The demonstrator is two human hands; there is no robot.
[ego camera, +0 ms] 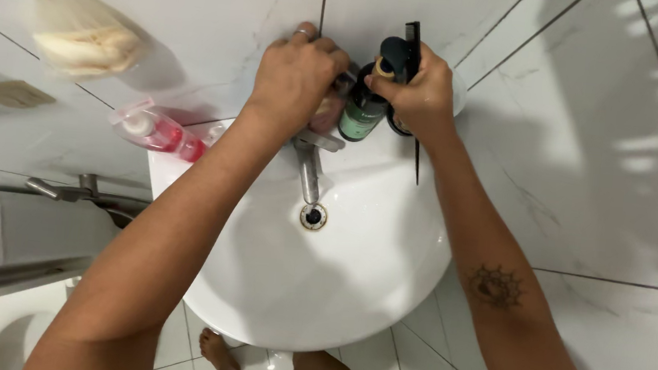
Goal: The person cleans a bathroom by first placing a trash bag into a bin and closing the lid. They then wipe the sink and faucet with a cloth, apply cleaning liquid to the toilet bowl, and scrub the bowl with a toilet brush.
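Both of my hands reach to the back ledge of a round white wash basin (254, 298). My right hand (422, 97) grips the top of a dark pump bottle (363, 109) with a green label and holds a black comb (414, 40) against it. My left hand (295, 77) is closed over a small pinkish item (326, 112) just left of the bottle; what it is stays hidden. The chrome tap (310, 167) sits below the hands, above the drain (312, 216).
A clear bottle with red liquid (159, 131) lies on the basin's left rim. A net bag with a pale sponge (78, 32) hangs on the tiled wall. A toilet (0, 258) and spray hose (63, 190) stand at the left. My bare feet (220, 355) show below.
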